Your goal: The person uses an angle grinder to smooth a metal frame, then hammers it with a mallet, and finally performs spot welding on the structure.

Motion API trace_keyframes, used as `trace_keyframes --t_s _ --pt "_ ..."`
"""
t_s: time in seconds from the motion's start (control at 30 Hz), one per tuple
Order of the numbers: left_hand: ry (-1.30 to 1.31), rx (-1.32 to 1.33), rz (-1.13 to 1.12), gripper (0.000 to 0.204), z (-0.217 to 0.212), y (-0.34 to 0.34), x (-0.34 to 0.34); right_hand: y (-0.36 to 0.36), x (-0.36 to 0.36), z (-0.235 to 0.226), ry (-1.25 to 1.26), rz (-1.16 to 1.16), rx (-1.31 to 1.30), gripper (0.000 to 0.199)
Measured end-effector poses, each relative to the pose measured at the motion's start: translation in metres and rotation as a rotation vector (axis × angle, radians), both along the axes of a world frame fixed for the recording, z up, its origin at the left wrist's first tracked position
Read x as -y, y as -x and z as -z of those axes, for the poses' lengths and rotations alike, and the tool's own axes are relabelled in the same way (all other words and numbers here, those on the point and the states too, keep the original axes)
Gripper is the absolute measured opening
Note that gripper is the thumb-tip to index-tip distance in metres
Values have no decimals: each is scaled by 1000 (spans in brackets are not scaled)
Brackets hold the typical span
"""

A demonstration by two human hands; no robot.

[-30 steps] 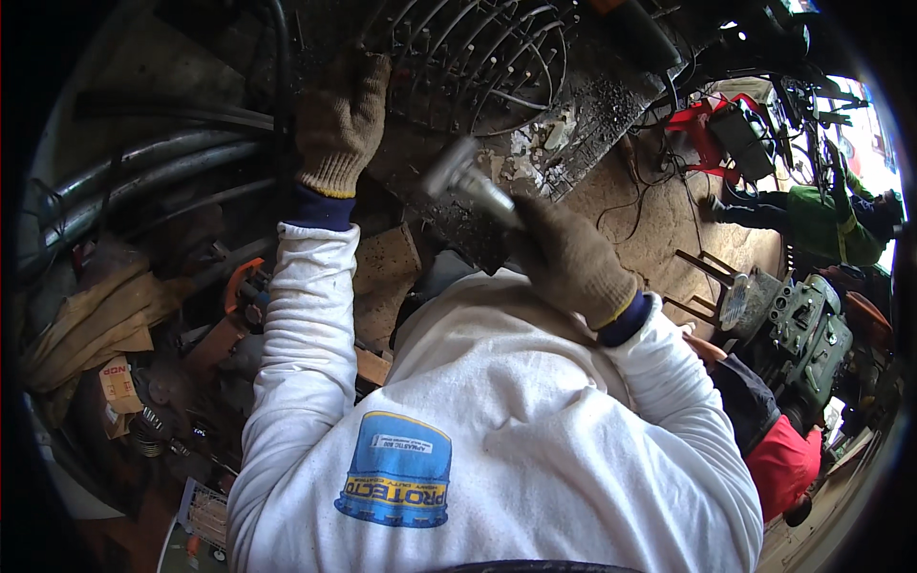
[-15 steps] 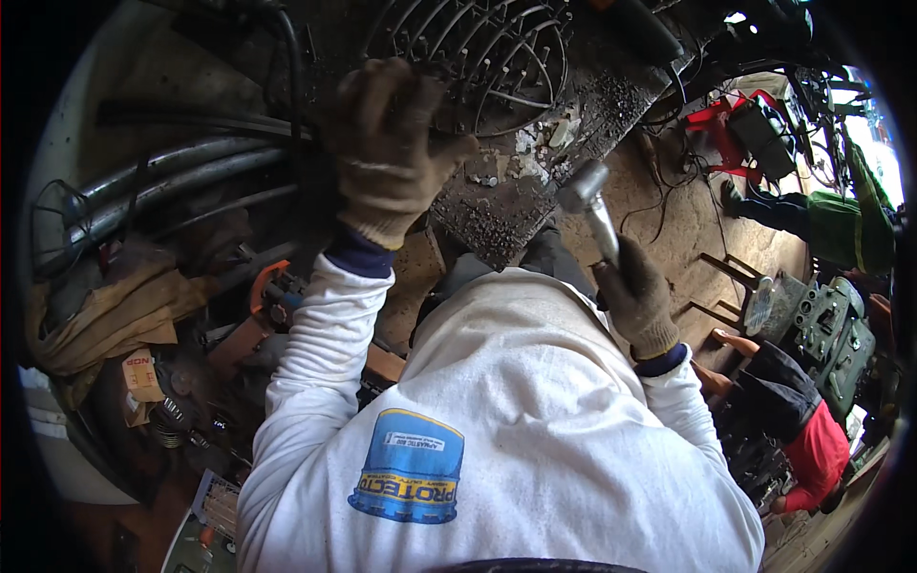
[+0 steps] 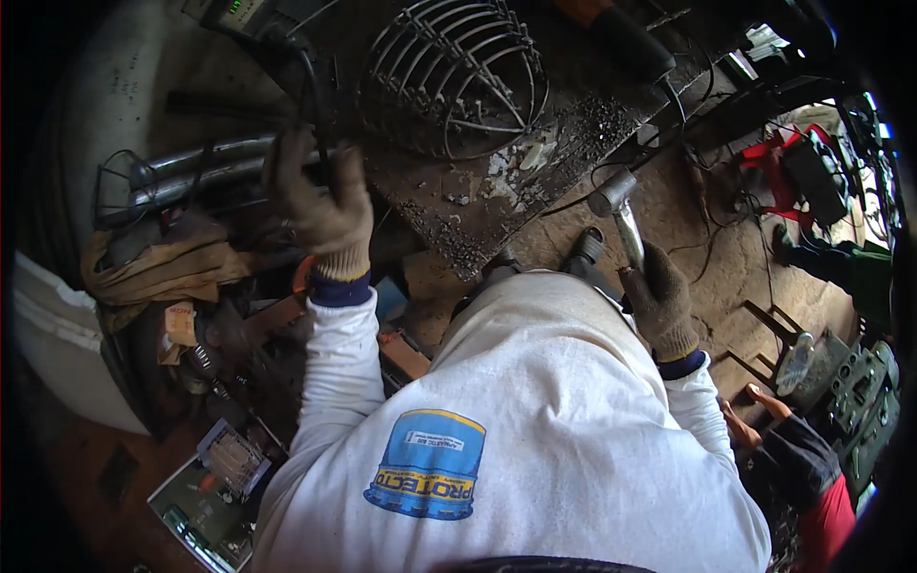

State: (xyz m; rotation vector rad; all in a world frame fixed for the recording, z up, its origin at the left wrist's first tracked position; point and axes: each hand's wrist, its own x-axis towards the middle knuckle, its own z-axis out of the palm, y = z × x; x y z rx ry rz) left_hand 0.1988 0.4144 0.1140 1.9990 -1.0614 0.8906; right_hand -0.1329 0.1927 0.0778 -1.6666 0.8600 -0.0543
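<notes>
My right hand wears a brown knit glove and is closed round the handle of a metal hammer, its head tilted up and to the left beyond the table corner. My left hand, gloved the same way, is raised left of the table with its fingers apart and smeared by motion; I see nothing in it. A dome-shaped cage of bent metal rods rests on the dark metal worktable, farther off than both hands. Small dark bits and pale flakes lie on the tabletop near the cage.
An angle grinder lies at the table's far right, its cable hanging over the edge. Metal pipes and brown cloth fill the left. On the right are a red plastic stool, a green machine and a crouching person.
My left hand has swung left, away from the cage and off the table. My right hand with the hammer has shifted slightly right. The view has turned a little.
</notes>
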Motion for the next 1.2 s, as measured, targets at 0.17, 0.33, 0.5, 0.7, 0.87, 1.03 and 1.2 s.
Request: trace_keyframes --t_s 0.17,0.33,0.5,0.7,0.87,1.03,1.2 --pt "-206 -330 38 36 -10 87 -5 1 48 4 105 -126 149 32" --pt "-356 -523 440 31 -1 159 81 -53 73 -10 -24 -161 432 32" --pt "-340 -857 418 34 -40 184 109 -114 45 -62 -66 -302 928 41" --pt "72 -1217 49 22 -48 164 46 -108 58 -51 3 -557 721 60" --pt "29 -1174 -289 21 -77 79 6 -54 81 7 -31 -368 285 48" --pt "-77 -1307 -413 15 -49 20 -24 -18 60 19 68 -273 94 46" --pt "-340 -1071 -388 27 -20 0 -44 -7 35 28 119 -198 22 44"
